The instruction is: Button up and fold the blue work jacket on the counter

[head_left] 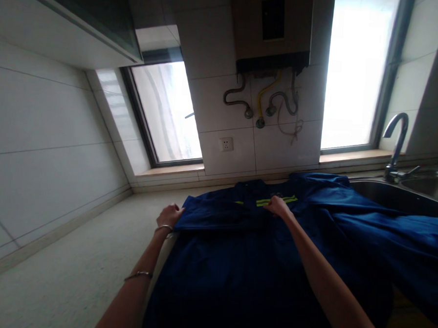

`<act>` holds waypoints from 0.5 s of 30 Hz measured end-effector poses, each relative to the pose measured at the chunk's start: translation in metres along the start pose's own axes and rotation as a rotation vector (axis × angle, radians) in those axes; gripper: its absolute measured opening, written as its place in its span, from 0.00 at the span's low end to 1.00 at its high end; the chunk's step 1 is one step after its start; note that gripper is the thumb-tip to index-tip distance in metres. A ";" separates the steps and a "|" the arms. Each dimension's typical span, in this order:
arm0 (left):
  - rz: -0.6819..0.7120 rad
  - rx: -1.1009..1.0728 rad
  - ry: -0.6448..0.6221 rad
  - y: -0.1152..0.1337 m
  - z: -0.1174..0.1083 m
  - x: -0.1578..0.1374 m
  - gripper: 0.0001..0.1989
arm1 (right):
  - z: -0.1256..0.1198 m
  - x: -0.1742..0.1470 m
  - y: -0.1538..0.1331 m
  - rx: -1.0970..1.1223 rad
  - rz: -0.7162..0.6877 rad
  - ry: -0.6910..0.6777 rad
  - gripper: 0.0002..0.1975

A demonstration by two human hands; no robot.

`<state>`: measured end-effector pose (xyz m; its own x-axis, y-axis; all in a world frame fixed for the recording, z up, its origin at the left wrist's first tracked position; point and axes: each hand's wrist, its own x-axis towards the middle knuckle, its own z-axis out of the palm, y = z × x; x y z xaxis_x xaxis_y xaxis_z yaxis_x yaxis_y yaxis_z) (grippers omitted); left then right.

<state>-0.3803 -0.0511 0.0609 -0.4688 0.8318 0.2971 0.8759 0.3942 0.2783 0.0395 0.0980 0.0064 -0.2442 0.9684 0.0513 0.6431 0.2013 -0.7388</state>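
A dark blue work jacket [235,272] lies spread over the counter, with yellow-green reflective strips across its chest. Its collar points toward the wall. At the jacket's left side, my left hand [170,215] is closed on the edge of a sleeve [212,215] that lies folded across the front. My right hand [276,206] pinches the cloth at the chest, right beside a reflective strip [289,199]. The other sleeve [392,227] stretches out to the right, past the sink's front edge. Both hands' fingertips are partly hidden.
Pale countertop [74,254] runs along the left wall. At the right stand a steel sink [432,187] and a curved faucet [396,144]. A water heater [273,30] with hoses hangs on the wall above a socket [226,144]. A cabinet [83,20] juts out at upper left.
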 end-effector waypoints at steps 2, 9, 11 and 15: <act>0.081 0.005 0.016 0.033 0.005 -0.007 0.18 | 0.000 0.001 0.000 -0.031 -0.024 0.010 0.11; 0.721 -0.119 -0.078 0.159 0.065 -0.097 0.19 | 0.007 -0.001 -0.005 -0.053 -0.126 -0.080 0.09; 0.899 -0.150 -0.120 0.180 0.079 -0.123 0.21 | 0.006 -0.002 -0.005 -0.040 -0.135 -0.099 0.11; 0.928 -0.105 -0.100 0.197 0.088 -0.143 0.16 | 0.006 -0.001 -0.005 0.036 -0.089 -0.137 0.09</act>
<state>-0.1304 -0.0576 -0.0073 0.4279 0.8277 0.3631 0.8776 -0.4765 0.0521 0.0321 0.0952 0.0063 -0.3973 0.9173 0.0269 0.5885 0.2772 -0.7595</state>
